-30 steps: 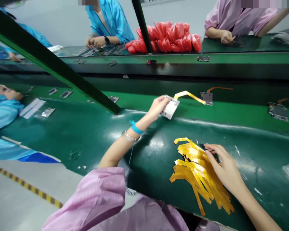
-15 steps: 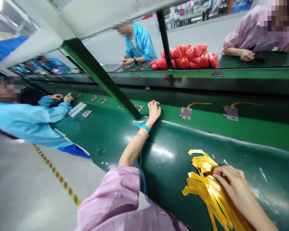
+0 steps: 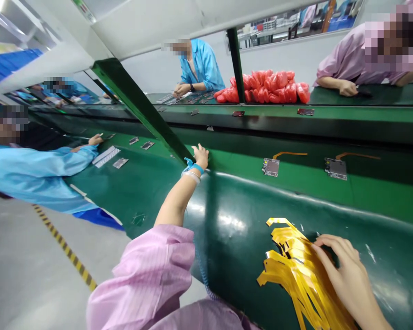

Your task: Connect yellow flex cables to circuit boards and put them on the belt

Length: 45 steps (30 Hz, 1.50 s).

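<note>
Left hand (image 3: pixel 201 156) over the green belt (image 3: pixel 234 164), right hand (image 3: pixel 349 266) at the yellow strips (image 3: pixel 298 259).
The strips lie piled on the surface (image 3: pixel 236 243); whether either grip is pinching anything, I cannot tell. Two circuit boards (image 3: pixel 271 168) with orange tails (image 3: pixel 292 153) rest on the belt.

The ribbons (image 3: pixel 304 270) are yellow, the mat (image 3: pixel 234 252) green.
</note>
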Motion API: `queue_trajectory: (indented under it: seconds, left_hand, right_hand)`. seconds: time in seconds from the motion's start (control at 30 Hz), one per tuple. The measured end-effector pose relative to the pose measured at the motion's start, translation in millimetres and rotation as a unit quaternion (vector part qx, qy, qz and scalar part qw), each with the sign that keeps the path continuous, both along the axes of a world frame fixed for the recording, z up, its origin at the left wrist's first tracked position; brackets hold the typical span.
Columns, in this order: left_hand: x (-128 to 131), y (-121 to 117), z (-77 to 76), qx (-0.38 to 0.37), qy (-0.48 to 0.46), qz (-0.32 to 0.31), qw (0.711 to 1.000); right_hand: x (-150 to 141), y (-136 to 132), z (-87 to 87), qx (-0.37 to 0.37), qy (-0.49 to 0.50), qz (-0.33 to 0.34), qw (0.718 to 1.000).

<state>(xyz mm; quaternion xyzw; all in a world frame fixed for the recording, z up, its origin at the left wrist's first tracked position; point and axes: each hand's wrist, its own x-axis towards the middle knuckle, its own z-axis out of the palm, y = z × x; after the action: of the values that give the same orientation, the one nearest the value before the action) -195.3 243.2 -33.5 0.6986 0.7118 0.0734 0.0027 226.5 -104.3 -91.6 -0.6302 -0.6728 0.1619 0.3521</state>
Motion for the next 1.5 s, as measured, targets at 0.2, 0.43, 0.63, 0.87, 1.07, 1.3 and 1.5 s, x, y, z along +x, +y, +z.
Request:
queue_trajectory:
  seconds: [0.2, 0.43, 0.63, 0.87, 1.07, 1.3, 1.5]
  left_hand:
    - [-3, 3, 34.4, -0.024, -0.027, 0.015, 0.999]
    - [84, -64, 32.0, -0.043, -0.168, -0.13, 0.976]
    - [182, -219, 2.7, -0.216, -0.413, -0.358, 0.809]
    - [196, -274, 12.6, -0.237, -0.421, -0.361, 0.798]
    - [194, -278, 6.9, -0.234, -0.448, -0.351, 0.788]
    - [193, -284, -1.3, -0.174, -0.405, -0.351, 0.826]
    - [193, -285, -2.3, -0.199, -0.413, -0.339, 0.821]
  right_hand:
    - [-2, -9, 6.0, -0.074, 0.126, -0.09, 0.985]
    - [-14, -13, 21.3, -0.082, 0.251, -0.079, 0.961]
    - [-24, -17, 28.7, -0.104, 0.255, -0.076, 0.958]
    - [-25, -18, 40.4, -0.123, 0.225, -0.102, 0.961]
    - [-27, -15, 43.7, -0.14, 0.249, -0.126, 0.95]
    - [-32, -17, 41.3, -0.136, 0.236, -0.152, 0.95]
    - [-32, -21, 37.2, -0.129, 0.223, -0.132, 0.957]
